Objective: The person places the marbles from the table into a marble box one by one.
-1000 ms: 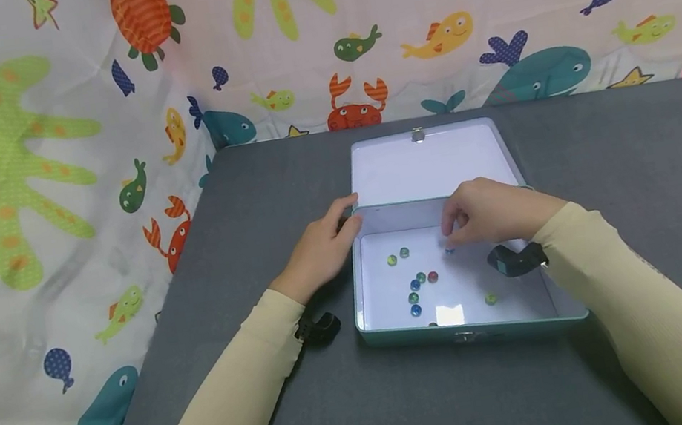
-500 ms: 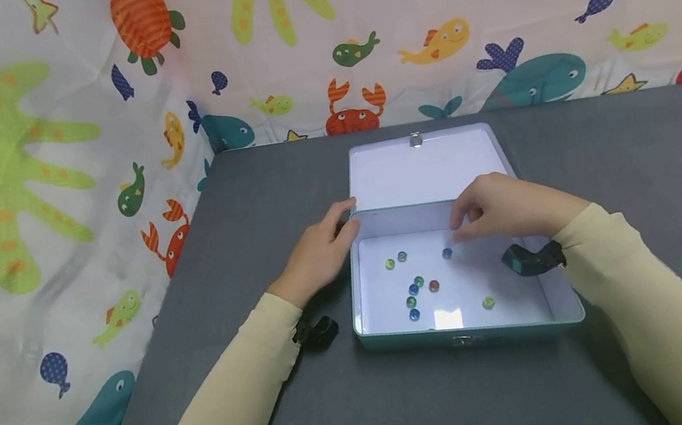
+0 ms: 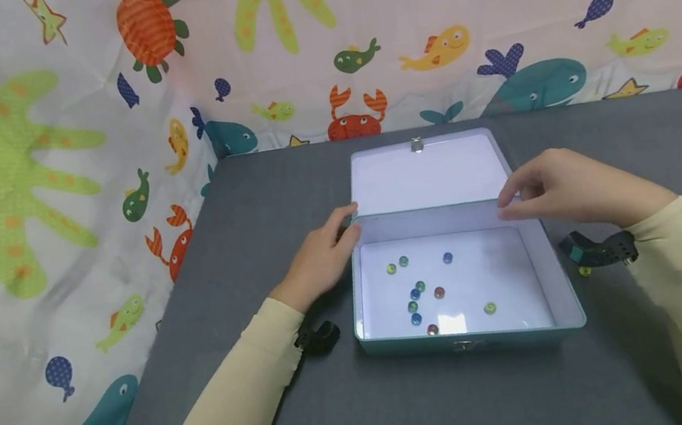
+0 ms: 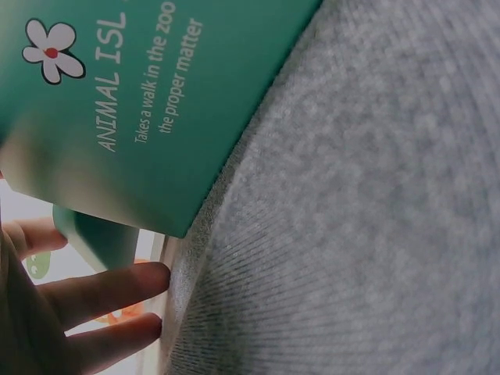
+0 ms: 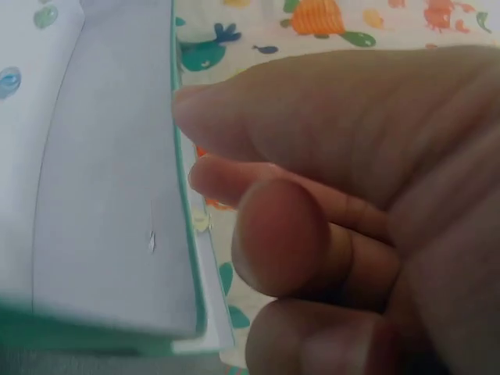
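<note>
A shallow tin box, teal outside and white inside, lies with its lid folded back. Scattered on its floor are several glass marbles, among them a blue marble, a red marble and a yellow-green marble. My left hand touches the back left corner with thumb and fingertips; in the left wrist view its fingers are extended beside the printed teal wall. Over the back right corner hovers my right hand, loosely curved. No marble shows between its thumb and fingers.
A stray yellow-green marble sits on the grey tabletop right of the box, partly behind the right wrist camera. A sea-animal curtain hangs behind and to the left.
My right hand has moved away from the blue marble and rightward to the box's back right corner. The blue marble stays in the box. My left hand keeps its place.
</note>
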A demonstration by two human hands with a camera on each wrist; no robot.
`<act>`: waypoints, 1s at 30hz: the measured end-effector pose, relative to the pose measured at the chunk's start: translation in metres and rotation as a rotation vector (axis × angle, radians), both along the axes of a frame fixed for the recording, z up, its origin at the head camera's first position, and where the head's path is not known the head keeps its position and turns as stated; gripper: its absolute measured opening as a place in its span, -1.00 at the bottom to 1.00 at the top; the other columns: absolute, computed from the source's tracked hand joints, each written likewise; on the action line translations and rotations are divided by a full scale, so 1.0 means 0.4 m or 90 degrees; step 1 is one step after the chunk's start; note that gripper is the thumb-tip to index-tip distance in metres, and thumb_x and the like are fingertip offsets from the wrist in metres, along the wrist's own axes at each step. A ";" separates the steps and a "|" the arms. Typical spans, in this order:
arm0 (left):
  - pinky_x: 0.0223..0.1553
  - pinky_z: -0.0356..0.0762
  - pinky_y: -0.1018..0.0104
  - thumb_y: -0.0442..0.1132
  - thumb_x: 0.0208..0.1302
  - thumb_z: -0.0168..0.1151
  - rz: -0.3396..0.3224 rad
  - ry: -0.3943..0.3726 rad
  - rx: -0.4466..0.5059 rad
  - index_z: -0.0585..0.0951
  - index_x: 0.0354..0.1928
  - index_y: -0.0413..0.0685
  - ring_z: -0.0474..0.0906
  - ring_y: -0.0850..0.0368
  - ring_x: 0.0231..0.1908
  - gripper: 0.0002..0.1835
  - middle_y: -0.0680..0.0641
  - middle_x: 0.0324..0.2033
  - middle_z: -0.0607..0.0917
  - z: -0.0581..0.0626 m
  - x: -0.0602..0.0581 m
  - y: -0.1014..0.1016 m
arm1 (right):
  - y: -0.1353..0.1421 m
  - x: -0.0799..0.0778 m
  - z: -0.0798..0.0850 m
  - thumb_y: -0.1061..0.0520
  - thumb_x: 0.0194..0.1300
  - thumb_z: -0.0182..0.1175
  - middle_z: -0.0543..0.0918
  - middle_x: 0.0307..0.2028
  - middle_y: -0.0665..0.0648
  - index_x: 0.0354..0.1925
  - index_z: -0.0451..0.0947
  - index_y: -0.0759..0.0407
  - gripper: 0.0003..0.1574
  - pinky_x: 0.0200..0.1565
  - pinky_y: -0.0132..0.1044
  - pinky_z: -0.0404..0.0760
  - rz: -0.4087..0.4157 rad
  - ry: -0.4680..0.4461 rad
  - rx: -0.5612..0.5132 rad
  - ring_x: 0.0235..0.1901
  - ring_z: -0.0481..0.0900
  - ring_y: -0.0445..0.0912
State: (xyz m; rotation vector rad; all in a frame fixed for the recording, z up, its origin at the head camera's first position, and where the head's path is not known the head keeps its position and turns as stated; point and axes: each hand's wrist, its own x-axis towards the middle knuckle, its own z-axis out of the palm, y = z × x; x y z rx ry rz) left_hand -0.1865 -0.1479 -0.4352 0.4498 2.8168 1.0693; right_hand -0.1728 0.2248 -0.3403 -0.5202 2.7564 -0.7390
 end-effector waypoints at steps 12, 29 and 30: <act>0.33 0.48 -0.13 0.28 0.60 -0.18 -0.003 0.000 0.003 0.30 0.59 0.35 0.58 0.04 0.23 -0.38 -0.08 0.37 0.60 0.003 -0.001 0.000 | 0.055 -0.005 -0.008 -0.01 0.35 0.45 0.44 -0.59 0.01 -0.02 0.78 0.13 -0.68 -0.54 -0.25 0.32 -0.011 -0.008 0.020 -0.61 0.33 -0.12; 0.28 0.51 -0.13 0.26 0.61 -0.17 -0.001 0.000 -0.001 0.30 0.59 0.35 0.60 0.04 0.18 -0.39 -0.08 0.36 0.61 0.004 0.002 0.003 | 0.170 0.032 -0.055 -0.01 0.34 0.47 0.48 -0.60 0.00 0.00 0.73 0.24 -0.59 -0.57 -0.26 0.28 -0.069 0.031 0.018 -0.63 0.30 -0.15; 0.28 0.51 -0.13 0.27 0.61 -0.17 -0.001 -0.003 -0.001 0.30 0.59 0.36 0.60 0.04 0.18 -0.39 -0.07 0.36 0.60 0.003 0.003 0.003 | 0.177 0.034 -0.059 0.00 0.34 0.47 0.48 -0.60 0.00 -0.02 0.73 0.23 -0.61 -0.57 -0.26 0.28 -0.066 0.028 0.017 -0.63 0.30 -0.16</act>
